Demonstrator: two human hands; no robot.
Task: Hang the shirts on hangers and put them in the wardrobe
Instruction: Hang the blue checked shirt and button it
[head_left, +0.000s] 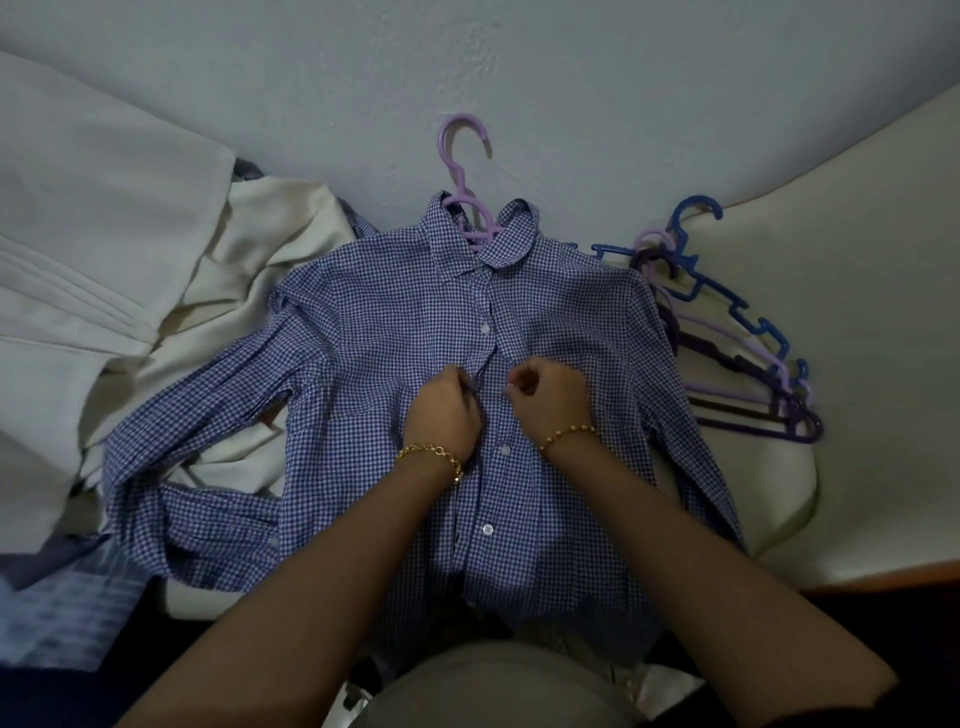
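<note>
Blue-and-white checked cloth fills the middle of the view: a shirt (405, 322) lies face up on a pale surface (857, 364), collar at the far end, with a lilac hanger (464, 171) tucked inside the collar and its hook poking out above. Both hands sit at the front opening, about halfway down. The left hand (441, 410) has its fingers curled, pinching one edge of the opening; the right hand (548, 397) is curled too, pinching the other edge just beside it. Each wrist wears a gold bracelet (431, 457). A heap of spare hangers (737, 338), blue and purple, lies just beside the shirt's shoulder on the right. Cream cloth (156, 260) is bunched on the left
</note>
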